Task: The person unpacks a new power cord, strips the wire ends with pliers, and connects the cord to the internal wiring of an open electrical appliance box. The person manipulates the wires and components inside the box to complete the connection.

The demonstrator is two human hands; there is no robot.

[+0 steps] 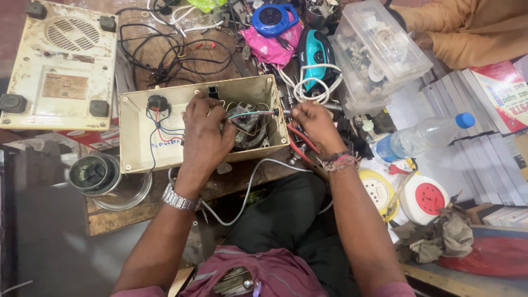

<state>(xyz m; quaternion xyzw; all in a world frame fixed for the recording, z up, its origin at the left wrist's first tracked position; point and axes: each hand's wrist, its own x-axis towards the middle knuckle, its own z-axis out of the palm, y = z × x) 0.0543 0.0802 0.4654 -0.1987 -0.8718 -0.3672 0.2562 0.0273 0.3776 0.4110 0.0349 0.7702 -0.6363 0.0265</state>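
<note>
Left to right: a cream appliance base (pixel 60 66) lies upturned, feet up. Beside it on the table (pixel 110 217), the open casing (pixel 143 143) exposes its motor (pixel 250 129). Left hand (pixel 206 135), grip closed on inner wires; right hand (pixel 316 124) pinches a tool at the casing's wall. Wiring looks unfinished; casing unclosed.

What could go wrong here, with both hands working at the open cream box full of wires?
1. The left hand presses among loose wires inside the box; one may get pulled off its joint.
2. The right hand works at the box's edge beside red pliers and a crowded tool pile; it may knock something.
3. The grey cable hangs over the lap and could snag.
</note>
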